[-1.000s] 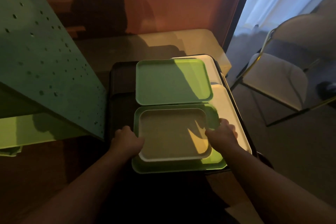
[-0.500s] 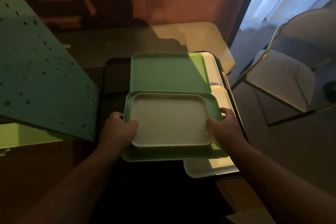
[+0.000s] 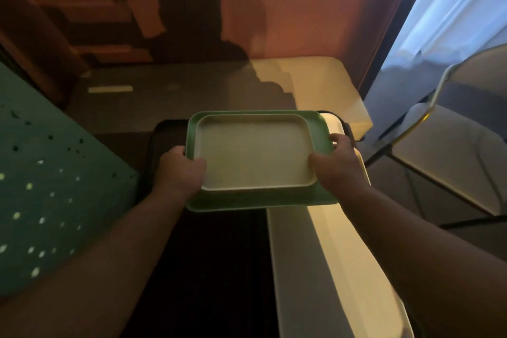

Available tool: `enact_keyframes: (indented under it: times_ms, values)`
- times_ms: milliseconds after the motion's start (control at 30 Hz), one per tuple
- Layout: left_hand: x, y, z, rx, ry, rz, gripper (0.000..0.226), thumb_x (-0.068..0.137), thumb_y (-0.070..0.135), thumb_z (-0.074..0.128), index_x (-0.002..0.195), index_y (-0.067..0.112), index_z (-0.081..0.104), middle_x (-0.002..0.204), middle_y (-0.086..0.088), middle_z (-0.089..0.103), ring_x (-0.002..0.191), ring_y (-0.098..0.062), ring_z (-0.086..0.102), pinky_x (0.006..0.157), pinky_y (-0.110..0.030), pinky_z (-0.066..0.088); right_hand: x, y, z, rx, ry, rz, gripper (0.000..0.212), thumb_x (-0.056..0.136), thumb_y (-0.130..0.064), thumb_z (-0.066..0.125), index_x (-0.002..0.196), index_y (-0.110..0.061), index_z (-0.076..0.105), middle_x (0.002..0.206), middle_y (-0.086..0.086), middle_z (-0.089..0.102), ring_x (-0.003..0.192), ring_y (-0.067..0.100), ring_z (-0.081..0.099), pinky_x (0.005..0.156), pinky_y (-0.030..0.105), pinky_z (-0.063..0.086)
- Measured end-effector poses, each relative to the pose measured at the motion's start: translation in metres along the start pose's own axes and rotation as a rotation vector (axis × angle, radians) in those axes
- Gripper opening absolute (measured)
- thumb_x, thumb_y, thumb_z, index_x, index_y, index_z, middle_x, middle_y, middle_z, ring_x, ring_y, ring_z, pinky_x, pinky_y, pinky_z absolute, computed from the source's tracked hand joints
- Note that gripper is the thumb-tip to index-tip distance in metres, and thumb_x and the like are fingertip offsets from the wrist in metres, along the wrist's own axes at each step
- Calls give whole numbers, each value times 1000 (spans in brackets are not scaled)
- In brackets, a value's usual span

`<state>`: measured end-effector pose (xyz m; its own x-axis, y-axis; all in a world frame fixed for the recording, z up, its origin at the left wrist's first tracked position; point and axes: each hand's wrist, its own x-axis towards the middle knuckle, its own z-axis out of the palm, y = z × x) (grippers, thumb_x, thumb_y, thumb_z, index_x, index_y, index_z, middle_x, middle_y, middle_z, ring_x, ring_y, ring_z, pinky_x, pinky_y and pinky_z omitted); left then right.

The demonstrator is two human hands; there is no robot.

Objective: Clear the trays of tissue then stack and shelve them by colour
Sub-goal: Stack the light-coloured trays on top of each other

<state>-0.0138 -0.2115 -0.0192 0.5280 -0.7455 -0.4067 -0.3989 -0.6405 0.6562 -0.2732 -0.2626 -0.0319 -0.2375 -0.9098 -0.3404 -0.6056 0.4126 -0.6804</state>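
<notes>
Lifted since the earlier frame, the rectangular green plastic tray carrying the smaller cream tray is gripped at both ends by closed left hand and right hand, so tilting could slide the cream one off.

The green tray and the cream tray nested in it look like smooth matt plastic; the chair frame gleams like metal.

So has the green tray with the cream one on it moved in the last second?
Yes. The green tray, carrying the cream tray, has gone forward over the dark tray, toward the table's far end.
</notes>
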Motion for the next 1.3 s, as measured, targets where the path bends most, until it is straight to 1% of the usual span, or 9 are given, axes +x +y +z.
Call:
enact_keyframes:
  times_ms: [167,300,600,800,1000,1100,1167,1233,1300]
  values:
    - [20,-8,16,77,99,93,49,89,16,56,138,12,51,126,-12,50,96,-21,51,82,-41,52,19,1,19,-34,-3,-14,74,82,-33,67,149,-21,37,135,13,54,120,34,54,94,57,54]
    - [26,-14,20,103,110,134,45,92,17,56,137,13,52,129,-13,48,94,-17,44,82,-35,43,26,5,27,-100,25,-53,69,89,-26,64,151,-14,38,142,12,49,128,32,45,104,50,46]
    - [23,-17,26,-39,-131,35,78,75,40,54,148,36,28,131,-8,52,107,-30,60,87,-50,56,33,4,31,-98,31,40,76,85,-34,68,151,-18,32,138,14,47,124,35,48,96,49,50]
    - [16,-9,19,-80,-84,-24,89,72,42,51,154,34,15,140,-10,43,111,-33,55,90,-52,53,29,-2,11,58,-37,119,83,81,-26,77,152,-19,35,131,7,52,116,28,53,82,39,48]
    - [1,-1,-5,-110,-141,36,74,87,26,59,153,31,27,128,-2,47,101,-27,60,86,-50,56,-6,21,-27,527,-259,354,106,36,-32,101,130,-10,59,118,18,72,103,41,72,89,61,58]
    - [-9,5,-15,-263,-234,-22,67,87,12,64,149,20,40,131,-9,52,103,-28,58,95,-49,52,-28,48,-30,645,-229,456,121,18,-29,101,131,-13,59,118,19,73,100,44,73,88,64,57]
    - [-17,2,-25,-527,-349,-115,50,90,5,60,139,12,53,118,-13,63,90,-29,66,87,-45,56,-50,63,-31,713,-132,478,117,21,-29,97,131,-15,61,118,19,72,100,45,72,87,65,56]
    - [-30,-7,-34,-773,-479,-187,26,96,7,50,111,8,72,101,-13,73,73,-23,73,68,-34,62,-77,69,-34,797,-17,488,104,33,-30,96,129,-14,61,116,17,72,100,44,71,86,64,57]
    - [-47,-20,-31,-957,-589,-276,25,96,18,51,111,9,69,103,-11,73,75,-20,75,66,-33,62,-108,69,-35,915,74,468,67,63,-19,88,123,-10,59,113,17,71,100,41,70,90,59,58]
